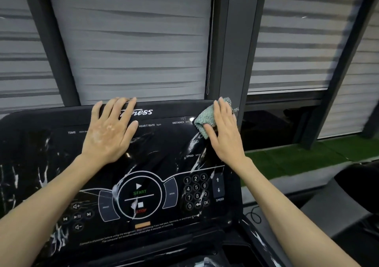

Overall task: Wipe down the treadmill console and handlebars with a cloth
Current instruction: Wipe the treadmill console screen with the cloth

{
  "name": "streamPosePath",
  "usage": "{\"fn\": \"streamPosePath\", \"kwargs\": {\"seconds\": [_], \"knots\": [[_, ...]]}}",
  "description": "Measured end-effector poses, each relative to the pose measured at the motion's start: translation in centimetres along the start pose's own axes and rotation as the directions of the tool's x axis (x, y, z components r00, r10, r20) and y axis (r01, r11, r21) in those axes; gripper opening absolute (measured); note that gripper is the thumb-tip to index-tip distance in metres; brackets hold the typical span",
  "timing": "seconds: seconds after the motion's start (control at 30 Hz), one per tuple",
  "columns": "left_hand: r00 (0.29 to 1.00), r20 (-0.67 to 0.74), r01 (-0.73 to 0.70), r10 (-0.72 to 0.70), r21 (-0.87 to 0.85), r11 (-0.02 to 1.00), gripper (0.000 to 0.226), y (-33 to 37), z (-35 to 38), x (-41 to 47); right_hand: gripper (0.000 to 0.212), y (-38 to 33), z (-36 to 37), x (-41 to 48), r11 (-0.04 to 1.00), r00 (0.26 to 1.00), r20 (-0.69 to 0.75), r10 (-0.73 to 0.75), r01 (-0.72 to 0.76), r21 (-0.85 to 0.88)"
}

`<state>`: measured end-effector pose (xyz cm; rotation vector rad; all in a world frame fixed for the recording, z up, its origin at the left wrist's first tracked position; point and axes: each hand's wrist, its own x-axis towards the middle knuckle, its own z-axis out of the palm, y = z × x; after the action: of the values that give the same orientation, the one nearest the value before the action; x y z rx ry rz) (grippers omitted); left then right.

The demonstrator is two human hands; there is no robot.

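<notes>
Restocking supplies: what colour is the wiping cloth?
The cloth is pale mint green, head view.

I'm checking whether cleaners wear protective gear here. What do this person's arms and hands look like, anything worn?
No gloves, sleeves, watch or rings show; the left forearm and right forearm are bare. The left hand has whitish smears across its back; the right hand shows none.

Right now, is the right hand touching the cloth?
Touching. The head view shows the right hand pressing flat on the green cloth against the console.
</notes>
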<state>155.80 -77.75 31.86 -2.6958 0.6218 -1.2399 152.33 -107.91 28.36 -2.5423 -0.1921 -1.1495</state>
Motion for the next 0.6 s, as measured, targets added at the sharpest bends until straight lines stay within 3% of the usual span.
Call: {"fn": "streamPosePath", "kwargs": {"seconds": [0.1, 0.23, 0.33, 0.5, 0.6], "knots": [[1.000, -0.011, -0.002, 0.003, 0.004, 1.000, 0.059, 0.1, 0.2, 0.0, 0.054, 0.1, -0.1, 1.7, 0.996, 0.995, -0.088, 0.037, -0.029, 0.088], [1.000, -0.030, -0.005, 0.005, -0.003, 1.000, 0.059, 0.1, 0.2, 0.0, 0.045, 0.5, 0.4, 1.6, 0.998, 0.991, -0.137, -0.003, 0.012, 0.064], [1.000, -0.030, -0.003, 0.003, -0.008, 1.000, 0.059, 0.1, 0.1, 0.0, 0.046, 1.8, 1.4, -3.2, 0.997, 0.986, -0.151, -0.064, 0.070, 0.039], [1.000, -0.017, 0.002, -0.003, -0.027, 1.000, 0.060, 0.1, 0.1, 0.0, 0.048, 3.1, 3.8, -17.3, 0.999, 0.998, -0.053, -0.024, 0.026, 0.036], [1.000, -0.017, -0.003, 0.003, -0.022, 1.000, 0.061, 0.2, 0.1, 0.1, 0.049, 3.3, 4.2, -19.2, 0.998, 1.000, -0.024, -0.016, 0.018, 0.053]]}}
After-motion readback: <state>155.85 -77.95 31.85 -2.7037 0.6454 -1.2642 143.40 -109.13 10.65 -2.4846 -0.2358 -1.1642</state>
